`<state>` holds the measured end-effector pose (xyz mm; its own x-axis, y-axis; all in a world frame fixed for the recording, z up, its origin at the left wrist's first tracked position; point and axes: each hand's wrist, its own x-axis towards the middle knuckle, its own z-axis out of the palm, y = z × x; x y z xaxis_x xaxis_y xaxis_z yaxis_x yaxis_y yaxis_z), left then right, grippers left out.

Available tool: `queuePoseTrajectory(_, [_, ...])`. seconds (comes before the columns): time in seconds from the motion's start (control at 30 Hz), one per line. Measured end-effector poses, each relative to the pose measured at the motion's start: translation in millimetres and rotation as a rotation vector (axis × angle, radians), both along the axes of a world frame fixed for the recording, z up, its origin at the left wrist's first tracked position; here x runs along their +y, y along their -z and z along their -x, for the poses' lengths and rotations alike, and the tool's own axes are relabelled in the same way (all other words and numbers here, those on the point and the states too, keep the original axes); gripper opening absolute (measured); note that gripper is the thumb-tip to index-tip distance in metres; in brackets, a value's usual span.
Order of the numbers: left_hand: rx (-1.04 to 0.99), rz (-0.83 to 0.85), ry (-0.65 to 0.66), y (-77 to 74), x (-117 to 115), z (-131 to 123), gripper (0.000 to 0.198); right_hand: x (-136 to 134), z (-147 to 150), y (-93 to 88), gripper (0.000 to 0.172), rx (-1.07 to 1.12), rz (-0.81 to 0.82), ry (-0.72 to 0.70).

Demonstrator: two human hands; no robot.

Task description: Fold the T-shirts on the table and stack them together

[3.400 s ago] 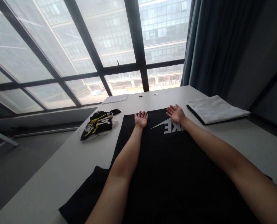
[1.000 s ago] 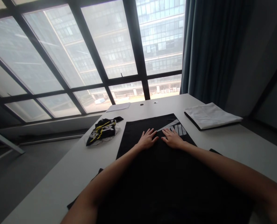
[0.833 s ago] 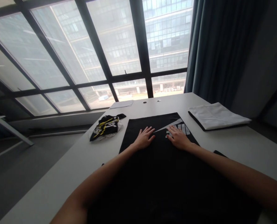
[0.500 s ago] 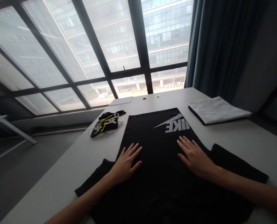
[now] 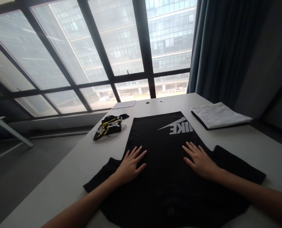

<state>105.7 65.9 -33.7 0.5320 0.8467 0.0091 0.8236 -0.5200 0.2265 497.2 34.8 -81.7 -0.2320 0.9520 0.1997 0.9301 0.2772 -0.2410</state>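
Note:
A black T-shirt [image 5: 162, 171] lies spread out on the white table [image 5: 67, 177], its sleeves stretched to either side. Near its far edge is a white NIKE print [image 5: 180, 127], which appears upside down from here. My left hand [image 5: 131, 166] rests palm down on the left part of the shirt, fingers spread. On the right part lies my right hand [image 5: 200, 161], also flat with its fingers apart, just below the print. Neither hand grips the cloth.
A crumpled black, yellow and white garment [image 5: 110, 127] sits left of the shirt. Folded white cloth over black cloth [image 5: 220, 115] lies at the right. Paper [image 5: 124, 104] is at the far left edge. Windows and a blue curtain [image 5: 212, 53] stand behind.
The camera view has shifted slightly. Both hands stay flat on the shirt; my right hand appears slightly lower relative to the print.

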Motion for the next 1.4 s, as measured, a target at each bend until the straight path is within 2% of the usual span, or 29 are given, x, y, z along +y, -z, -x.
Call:
queuePoseTrajectory(0.17, [-0.06,-0.003,-0.008,4.9,37,-11,0.065,39,-8,-2.8,0.064,0.008,0.006,-0.009])
queuePoseTrajectory(0.37, [-0.372,0.021,-0.039,11.5,97,-21,0.06,100,-17,-8.2,0.064,-0.002,0.037,-0.003])
queuePoseTrajectory(0.47, [-0.455,0.039,-0.042,8.7,121,-24,0.059,119,-16,-14.0,0.064,-0.009,0.057,0.005])
queuePoseTrajectory(0.53, [-0.462,0.044,-0.043,1.9,126,-29,0.058,122,-10,-19.7,0.063,-0.008,0.038,0.001])
queuePoseTrajectory(0.6, [-0.397,0.038,-0.009,-6.8,119,-40,0.057,116,2,-25.2,0.061,0.013,0.003,-0.006])
queuePoseTrajectory(0.7, [-0.178,0.017,0.117,-15.1,86,-61,0.056,92,28,-27.4,0.06,0.065,-0.023,-0.039])
queuePoseTrajectory(0.8, [-0.048,-0.008,0.229,-11.8,45,-78,0.058,64,51,-21.6,0.06,0.058,-0.002,-0.106])
queuePoseTrajectory(0.9, [-0.002,-0.017,0.281,-3.1,20,-84,0.062,48,59,-18.2,0.06,0.048,0.053,-0.138])
queuePoseTrajectory(1.13, [-0.001,-0.044,0.273,1.5,18,-82,0.062,41,44,-28.4,0.057,0.088,-0.043,-0.136])
queuePoseTrajectory(1.4, [0.007,-0.037,0.272,-0.6,18,-83,0.063,38,34,-16.6,0.057,0.098,-0.033,-0.086])
